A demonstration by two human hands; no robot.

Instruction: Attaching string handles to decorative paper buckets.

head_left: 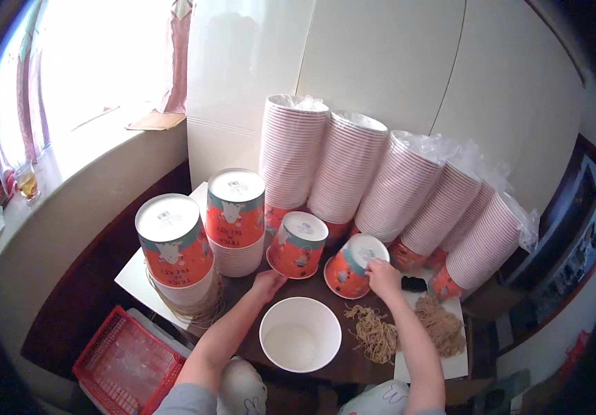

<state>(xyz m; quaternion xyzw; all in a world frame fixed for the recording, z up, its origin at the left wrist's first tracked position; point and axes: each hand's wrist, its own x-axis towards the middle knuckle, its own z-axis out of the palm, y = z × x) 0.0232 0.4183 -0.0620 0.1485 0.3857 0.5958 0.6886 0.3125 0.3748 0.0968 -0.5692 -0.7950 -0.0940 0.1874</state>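
My left hand (269,285) is closed at the lower rim of an upside-down orange and teal paper bucket (296,250), its fingertips partly hidden at the rim. Beside it, my right hand (383,278) grips the right side of a second upside-down paper bucket (350,271), which leans to the left. In front of me, between my forearms, a white bucket (301,361) stands with its mouth up and its inside showing. A bundle of tan twine (374,335) lies on the dark table by my right forearm.
Tall plastic-wrapped stacks of paper buckets (294,155) line the table's back against a pale wall. Two shorter upside-down stacks (177,256) stand at the left. More twine (440,326) and a black object (413,283) lie at the right. A red basket (97,342) sits lower left.
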